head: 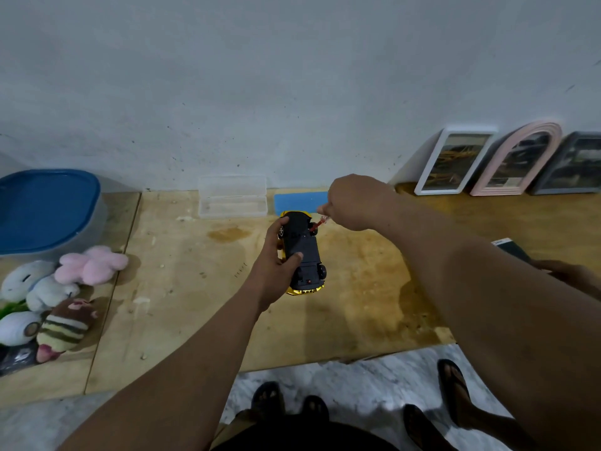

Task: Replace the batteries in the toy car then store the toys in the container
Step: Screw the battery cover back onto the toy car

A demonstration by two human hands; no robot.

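Observation:
A yellow toy car (304, 252) is held upside down above the wooden table, its black underside facing me. My left hand (274, 262) grips it from the left side, thumb on the underside. My right hand (353, 201) is closed around a small red-handled screwdriver (318, 223), whose tip touches the car's underside near its far end. A grey container with a blue lid (45, 206) stands at the far left. Several plush toys (58, 297) lie in front of it.
A clear open plastic case (232, 198) and a blue pad (292, 200) lie against the wall. Three picture frames (507, 161) lean on the wall at right. Another person's hand (572, 275) holds a dark object at the right edge. Feet stand on the floor below.

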